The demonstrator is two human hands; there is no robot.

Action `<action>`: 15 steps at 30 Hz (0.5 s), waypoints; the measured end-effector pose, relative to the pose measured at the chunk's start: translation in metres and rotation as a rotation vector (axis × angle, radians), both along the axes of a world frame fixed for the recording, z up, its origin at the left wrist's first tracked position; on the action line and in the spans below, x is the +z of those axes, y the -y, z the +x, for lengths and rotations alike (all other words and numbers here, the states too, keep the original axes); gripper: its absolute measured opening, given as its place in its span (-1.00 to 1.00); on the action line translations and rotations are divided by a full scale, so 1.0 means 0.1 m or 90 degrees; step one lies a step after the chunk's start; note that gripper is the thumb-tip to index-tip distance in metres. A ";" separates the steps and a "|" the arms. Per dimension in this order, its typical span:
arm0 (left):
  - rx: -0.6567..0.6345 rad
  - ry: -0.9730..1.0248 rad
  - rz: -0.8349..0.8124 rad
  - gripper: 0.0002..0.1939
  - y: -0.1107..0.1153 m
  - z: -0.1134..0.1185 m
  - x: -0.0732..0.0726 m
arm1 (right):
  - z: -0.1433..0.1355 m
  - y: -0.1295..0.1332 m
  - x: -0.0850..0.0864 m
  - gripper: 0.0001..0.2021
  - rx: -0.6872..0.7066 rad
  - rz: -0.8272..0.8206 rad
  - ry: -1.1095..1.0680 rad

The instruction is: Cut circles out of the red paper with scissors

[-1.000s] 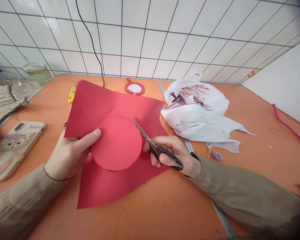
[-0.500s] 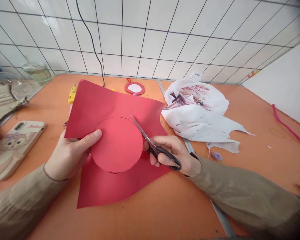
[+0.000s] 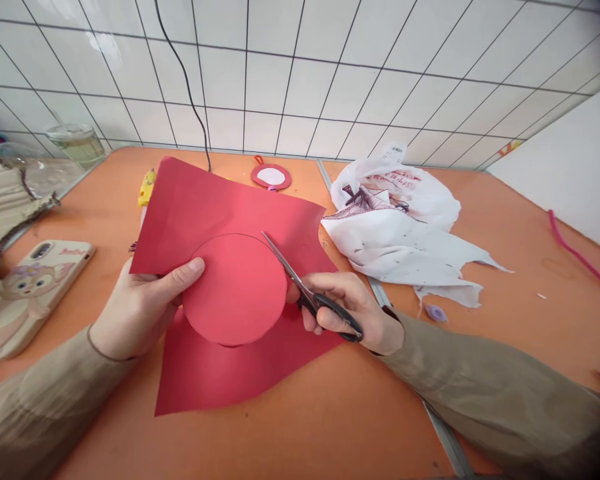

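Note:
My left hand (image 3: 150, 300) pinches a sheet of red paper (image 3: 205, 200), thumb on top and fingers hidden beneath. The thumb tip rests at the left edge of a red paper circle (image 3: 235, 293), which is parted from the sheet along its lower side and bounded by a thin drawn line at the top. Black-handled scissors (image 3: 337, 315) are gripped in my right hand (image 3: 343, 300). Their blades lie along the circle's upper right edge, the tip pointing up and left over the sheet. The sheet's lower flap hangs below the circle.
Behind the sheet lies a small red ring-shaped piece with a white centre (image 3: 271, 177). A crumpled white plastic bag (image 3: 405, 227) sits to the right, a purple roll (image 3: 436, 313) beside it. On the left are a phone in a cartoon case (image 3: 35, 293) and a cup (image 3: 77, 143).
Both hands, the red paper and the scissors hold nearly the same pose. The sheet's right side has shifted very slightly left, and the view has moved a little.

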State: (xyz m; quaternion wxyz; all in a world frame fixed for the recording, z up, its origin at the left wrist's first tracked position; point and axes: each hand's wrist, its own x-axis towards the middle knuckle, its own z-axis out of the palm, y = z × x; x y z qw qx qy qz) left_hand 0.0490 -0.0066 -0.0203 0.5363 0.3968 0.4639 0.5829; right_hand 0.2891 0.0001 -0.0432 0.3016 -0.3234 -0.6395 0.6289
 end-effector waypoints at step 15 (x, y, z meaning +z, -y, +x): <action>-0.013 0.036 -0.012 -0.76 0.00 0.02 0.02 | 0.00 0.00 0.02 -0.53 0.015 0.011 0.017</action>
